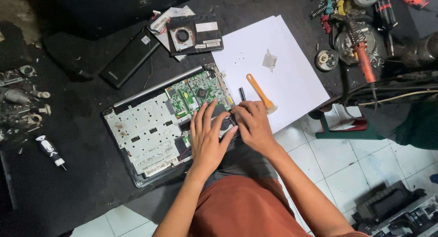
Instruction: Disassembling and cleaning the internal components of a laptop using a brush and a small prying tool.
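Both hands are pressing on the opened laptop (pixel 155 132) lying on the table (pixel 68 182): the left hand (pixel 207 136) spread flat, the right hand (pixel 252 123) curled, fingertips pinching near the green circuit board (pixel 196 93) at 12 o'clock. Pressing hard could probably crack the board.

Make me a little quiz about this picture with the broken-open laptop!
1. True or false: both hands rest on the open laptop.
2. What lies on the white paper, just beyond the right hand? A) an orange-handled brush B) a spoon C) a phone
3. Fill in: the green board sits just past the fingertips of the ___ hand.

Key
1. True: the left hand and right hand meet over the laptop's near corner.
2. A, the brush.
3. left
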